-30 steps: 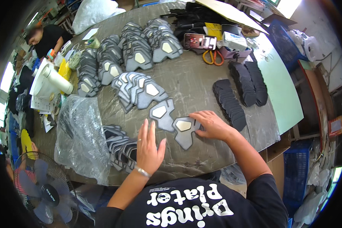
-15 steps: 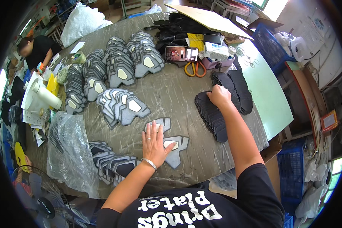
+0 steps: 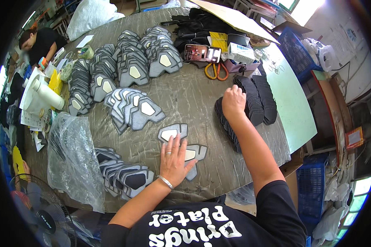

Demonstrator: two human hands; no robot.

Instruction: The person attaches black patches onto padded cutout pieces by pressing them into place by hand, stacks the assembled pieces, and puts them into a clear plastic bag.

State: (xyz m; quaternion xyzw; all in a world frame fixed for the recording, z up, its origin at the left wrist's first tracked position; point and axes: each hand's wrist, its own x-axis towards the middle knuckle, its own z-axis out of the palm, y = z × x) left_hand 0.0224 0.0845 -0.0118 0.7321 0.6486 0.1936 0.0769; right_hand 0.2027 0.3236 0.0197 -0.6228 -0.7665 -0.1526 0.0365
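Your left hand (image 3: 175, 164) lay with fingers apart over two angular grey panels (image 3: 199, 152) with cream inlays (image 3: 190, 154) on the wrinkled, film-covered counter (image 3: 204, 107). Your right hand (image 3: 234, 99) had its fingers drawn together at the far end of an overlapping row of black pads (image 3: 225, 124); whether it gripped one, I couldn't tell. A perforated blue plastic basket (image 3: 290, 51) contained white plastic bags (image 3: 327, 55).

Orange-handled scissors (image 3: 214, 71) lie beside a phone (image 3: 202, 53), well apart from a fan (image 3: 45, 221).
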